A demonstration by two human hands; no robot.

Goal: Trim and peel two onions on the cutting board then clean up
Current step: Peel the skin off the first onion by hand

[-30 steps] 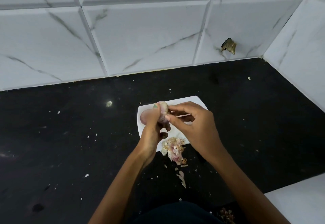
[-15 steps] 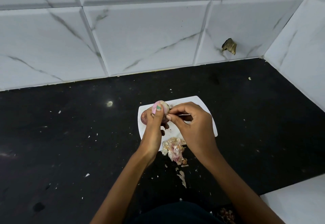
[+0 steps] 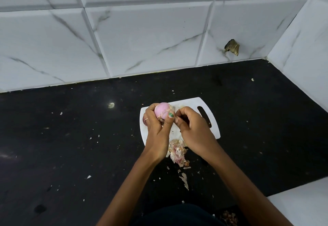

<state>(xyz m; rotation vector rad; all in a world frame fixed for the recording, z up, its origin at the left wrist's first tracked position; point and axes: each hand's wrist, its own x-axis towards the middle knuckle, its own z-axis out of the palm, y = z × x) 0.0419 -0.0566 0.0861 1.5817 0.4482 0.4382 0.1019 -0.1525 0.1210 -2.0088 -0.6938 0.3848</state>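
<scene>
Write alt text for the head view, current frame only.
Over a white cutting board on a black counter, the left hand holds a pink onion while the right hand pinches at its skin. A pile of onion peels lies at the board's near edge, below white marbled wall tiles.

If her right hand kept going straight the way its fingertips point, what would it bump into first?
Most likely the onion held in the left hand. The right hand has its curled fingertips aimed left, almost at the onion's papery edge. Depth is hard to judge from one view.
</scene>
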